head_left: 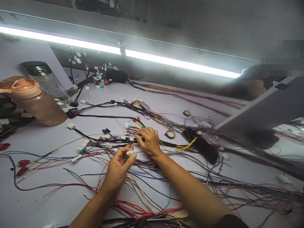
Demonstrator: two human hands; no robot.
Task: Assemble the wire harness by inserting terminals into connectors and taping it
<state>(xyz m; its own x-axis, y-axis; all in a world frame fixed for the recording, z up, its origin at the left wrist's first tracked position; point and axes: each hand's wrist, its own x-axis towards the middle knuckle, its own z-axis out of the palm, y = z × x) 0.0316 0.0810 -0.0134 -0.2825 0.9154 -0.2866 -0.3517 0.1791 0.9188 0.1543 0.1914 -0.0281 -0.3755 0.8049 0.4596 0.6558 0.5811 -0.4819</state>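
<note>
My left hand (118, 167) pinches a small white plastic connector (130, 153) between thumb and fingertips, with thin wires trailing from it toward me. My right hand (148, 141) rests just beyond it on the wire harness (133, 125), fingers curled around a thin wire near several small white connectors (128, 130). The two hands are a few centimetres apart. Loose red, blue, black and white wires (142, 202) lie under both forearms on the white table (47, 196).
A pink bottle (33, 99) and a clear bottle (46, 82) lie at the far left. Two tape rolls (170, 134) (186, 112) and a black connector block (200, 144) sit right of my hands. A light bar (166, 61) runs overhead; another harness bundle (104, 77) lies at the back.
</note>
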